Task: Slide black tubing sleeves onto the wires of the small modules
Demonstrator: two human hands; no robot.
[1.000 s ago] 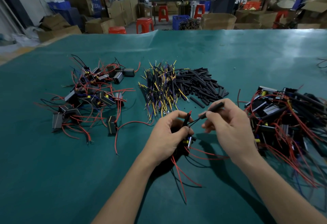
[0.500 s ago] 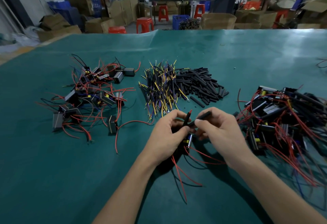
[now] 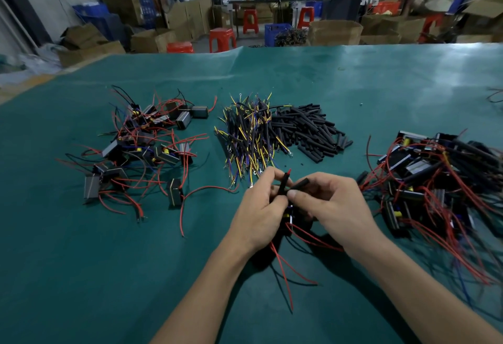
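- At the centre of the green table (image 3: 353,93), a small module (image 3: 290,214) is gripped by the left hand (image 3: 261,207), fingers curled round it, red wires (image 3: 283,270) trailing toward six o'clock.
- One sleeved wire (image 3: 285,184) stands upright between the left fingertips.
- A black sleeve (image 3: 300,183) is pinched by the right hand (image 3: 334,205), thumb and forefinger together.
- Loose sleeves (image 3: 307,131) are heaped at twelve o'clock, bare modules (image 3: 141,147) at ten, finished modules (image 3: 435,177) at three.
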